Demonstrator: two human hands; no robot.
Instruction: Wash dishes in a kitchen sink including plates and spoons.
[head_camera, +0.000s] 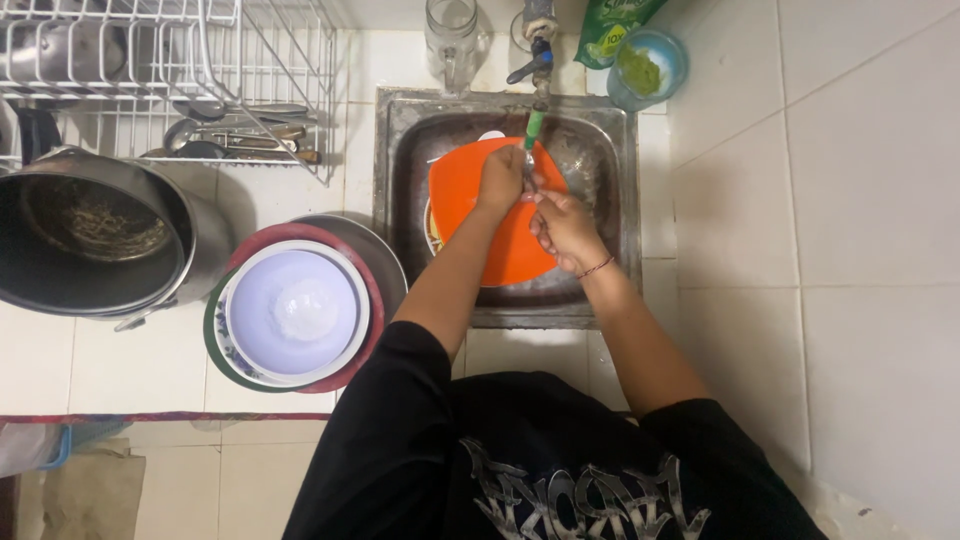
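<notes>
Both hands, left hand (500, 180) and right hand (565, 230), pinch a small utensil (528, 170) under the tap (540, 60), frame centre; we judge it wet, slippery, stiff.

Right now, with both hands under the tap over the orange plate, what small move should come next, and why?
Probably turn the small utensil between the fingers under the tap. The left hand and right hand hold it together over the orange plate in the sink, so only one side seems to face the spout. What the utensil is cannot be told.
</notes>
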